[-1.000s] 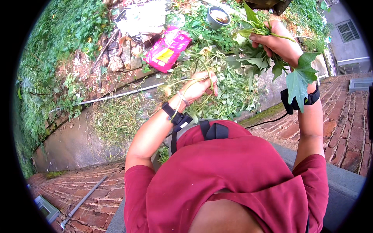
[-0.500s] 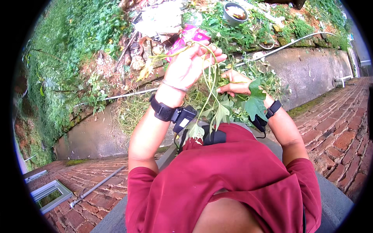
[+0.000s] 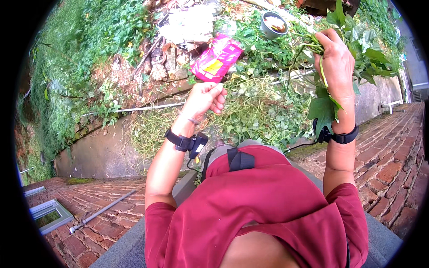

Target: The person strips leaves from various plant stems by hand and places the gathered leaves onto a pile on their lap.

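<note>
My right hand pinches a bunch of green stems, its smooth, lobed leaves fanning toward that hand's three o'clock. My left hand is half-curled; I cannot tell whether its fingertips meet or hold anything. From it, the bunch lies between two and three o'clock, a tangled heap of wiry vines at three, a glossy pink bag near twelve.

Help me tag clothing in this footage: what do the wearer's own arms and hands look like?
The left hand and right hand are ungloved. The sleeves are short and dark red. On the left are a thin band and a black wrist strap with a boxy black device bearing a pale patch. The right has another black strap, with a thin black cable nearby.
</note>
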Available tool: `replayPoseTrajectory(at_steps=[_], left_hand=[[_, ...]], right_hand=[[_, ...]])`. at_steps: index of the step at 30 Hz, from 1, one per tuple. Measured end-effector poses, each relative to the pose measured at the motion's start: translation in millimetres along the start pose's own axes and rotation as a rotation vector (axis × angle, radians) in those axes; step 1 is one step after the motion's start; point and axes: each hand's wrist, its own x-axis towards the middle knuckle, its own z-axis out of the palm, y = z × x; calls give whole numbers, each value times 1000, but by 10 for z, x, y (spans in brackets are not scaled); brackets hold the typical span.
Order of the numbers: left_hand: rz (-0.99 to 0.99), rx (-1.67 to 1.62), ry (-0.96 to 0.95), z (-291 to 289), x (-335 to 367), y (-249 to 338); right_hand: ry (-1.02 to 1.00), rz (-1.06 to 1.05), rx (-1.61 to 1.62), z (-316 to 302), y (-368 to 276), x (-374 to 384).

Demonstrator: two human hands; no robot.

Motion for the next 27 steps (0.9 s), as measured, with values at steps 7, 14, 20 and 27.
replayPoseTrajectory(at_steps=[7, 14, 20, 27], left_hand=[[-219, -343, -402, 817, 269, -65], [-161, -282, -285, 760, 623, -169], [-99, 283, 96, 333, 414, -408], [-85, 814, 186, 75, 39, -347]], right_hand=[[-308, 14, 153, 270, -419, -415], [-742, 43, 596, 634, -737, -1242], [-979, 505, 939, 1022, -178, -1536], [-945, 953, 1275, 2174, 13, -2048]])
